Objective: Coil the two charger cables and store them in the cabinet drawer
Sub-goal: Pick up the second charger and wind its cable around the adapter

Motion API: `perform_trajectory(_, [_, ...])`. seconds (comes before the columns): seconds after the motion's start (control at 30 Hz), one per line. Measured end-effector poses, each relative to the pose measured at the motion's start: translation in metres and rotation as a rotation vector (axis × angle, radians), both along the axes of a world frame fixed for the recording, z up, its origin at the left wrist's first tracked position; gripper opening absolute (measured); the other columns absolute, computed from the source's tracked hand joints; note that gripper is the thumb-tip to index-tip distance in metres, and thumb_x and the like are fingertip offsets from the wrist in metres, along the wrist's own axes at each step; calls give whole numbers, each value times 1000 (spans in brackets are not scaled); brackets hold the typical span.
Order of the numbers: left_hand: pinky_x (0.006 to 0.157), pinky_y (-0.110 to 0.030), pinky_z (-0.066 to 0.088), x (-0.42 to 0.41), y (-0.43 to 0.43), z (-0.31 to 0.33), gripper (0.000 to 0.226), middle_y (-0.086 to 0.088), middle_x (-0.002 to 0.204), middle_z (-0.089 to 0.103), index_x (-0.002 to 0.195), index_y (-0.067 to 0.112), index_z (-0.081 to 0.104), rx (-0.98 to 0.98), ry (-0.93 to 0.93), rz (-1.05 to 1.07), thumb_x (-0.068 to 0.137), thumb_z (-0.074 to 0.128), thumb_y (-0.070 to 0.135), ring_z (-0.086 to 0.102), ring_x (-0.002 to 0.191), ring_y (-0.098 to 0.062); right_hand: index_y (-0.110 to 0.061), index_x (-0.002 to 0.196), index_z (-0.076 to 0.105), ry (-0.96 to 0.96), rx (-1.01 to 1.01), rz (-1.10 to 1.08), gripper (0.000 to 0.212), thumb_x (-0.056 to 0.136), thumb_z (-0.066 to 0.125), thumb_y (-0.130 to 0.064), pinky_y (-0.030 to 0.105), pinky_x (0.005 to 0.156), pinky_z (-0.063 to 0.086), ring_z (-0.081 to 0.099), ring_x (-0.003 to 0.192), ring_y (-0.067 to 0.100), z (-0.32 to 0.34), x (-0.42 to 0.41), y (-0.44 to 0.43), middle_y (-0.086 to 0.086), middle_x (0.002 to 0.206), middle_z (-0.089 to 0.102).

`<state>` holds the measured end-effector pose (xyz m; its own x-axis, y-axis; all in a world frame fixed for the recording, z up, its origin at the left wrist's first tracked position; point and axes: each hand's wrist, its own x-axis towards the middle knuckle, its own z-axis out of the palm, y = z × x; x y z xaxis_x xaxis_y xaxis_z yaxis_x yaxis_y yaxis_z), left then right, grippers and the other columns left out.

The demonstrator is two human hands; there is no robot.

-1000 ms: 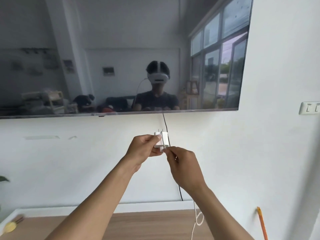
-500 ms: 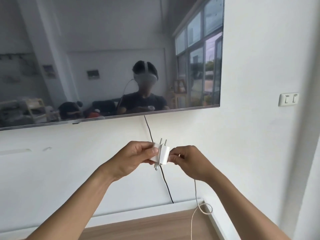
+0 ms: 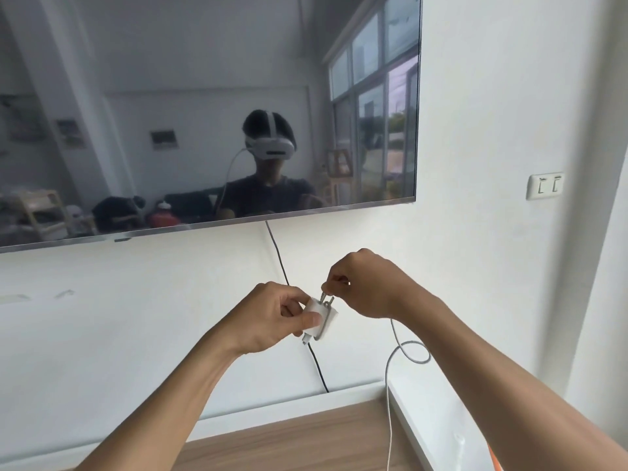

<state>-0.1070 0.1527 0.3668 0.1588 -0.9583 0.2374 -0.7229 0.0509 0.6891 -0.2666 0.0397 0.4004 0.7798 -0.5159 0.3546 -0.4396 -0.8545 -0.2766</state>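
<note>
1. Charger plug [image 3: 321, 317]: hanging in the air below the TV [image 3: 204, 96], under its lower edge, prongs pointing up. My left hand [image 3: 272, 317] is gripping its white body.
2. White cable [image 3: 388, 402]: looping once, then trailing down below the TV's right corner. My right hand [image 3: 367, 287] is curling closed at the prongs, apparently pinching the cable's near end.
3. Handling, my guess: the plug is light, hard and slick; the cable is limp but springy and is likely wanting to uncoil. I am planning on holding the plug body and feeding the cable through my fingertips.
4. Black lead [image 3: 277, 253]: dropping from under the TV, behind the plug.

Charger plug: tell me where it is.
Head view, centre, below the television: the left hand grips the charger plug, the right hand pinches its cable at the prongs.
</note>
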Motion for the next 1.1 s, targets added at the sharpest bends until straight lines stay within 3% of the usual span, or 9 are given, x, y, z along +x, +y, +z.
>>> perform_trajectory(0.13, [87, -48, 54, -8, -6, -1, 14, -4, 75, 76, 91, 20, 70, -57, 116, 75, 84, 71, 32, 73, 73, -20, -15, 88, 68, -54, -157, -84, 27, 94, 43, -24, 34, 65, 50, 60, 78, 30, -3, -2, 13, 5, 90, 68])
perform_trajectory(0.27, [86, -52, 55, -16, -13, -3, 26, -9, 76, 75, 90, 12, 68, -110, 220, 154, 80, 74, 35, 74, 72, -24, -14, 91, 66, -105, -213, -145, 20, 92, 47, -19, 32, 61, 43, 61, 79, 31, -8, -4, 26, 5, 92, 66])
perform_trajectory(0.43, [81, -39, 60, -25, -22, 1, 26, -10, 72, 73, 90, 1, 63, -71, 603, 177, 83, 75, 24, 72, 72, -29, -15, 85, 60, -257, -167, -178, 15, 92, 47, -18, 31, 58, 39, 58, 75, 29, -22, -5, 36, 0, 88, 62])
perform_trajectory(0.6, [67, -28, 58, -39, -20, -2, 37, -8, 79, 70, 102, -2, 62, -56, 974, -11, 78, 68, 26, 69, 73, -24, -24, 91, 64, -516, -36, -187, 23, 96, 42, -30, 37, 64, 51, 59, 74, 21, -30, -13, 40, -6, 85, 64])
perform_trajectory(0.77, [64, -25, 57, -47, -26, 4, 37, -4, 76, 72, 109, 0, 60, -75, 1012, 7, 85, 62, 28, 70, 69, -17, -24, 90, 63, -603, -33, -197, 21, 98, 45, -32, 37, 60, 49, 58, 69, 23, -41, -20, 46, -6, 83, 63])
perform_trajectory(0.93, [78, -33, 60, -49, -30, 6, 57, -16, 92, 71, 120, -9, 59, -88, 1075, 38, 81, 66, 31, 69, 79, -26, -23, 92, 64, -723, 4, -219, 15, 96, 50, -27, 39, 53, 48, 53, 58, 21, -74, -24, 52, -7, 80, 62])
perform_trajectory(1.1, [75, -36, 61, -56, -29, 8, 53, -19, 92, 69, 114, -13, 59, -123, 1106, -13, 79, 67, 26, 69, 82, -30, -25, 89, 66, -856, 239, -176, 11, 95, 56, -27, 28, 47, 37, 41, 47, 11, -97, -32, 40, -14, 74, 64])
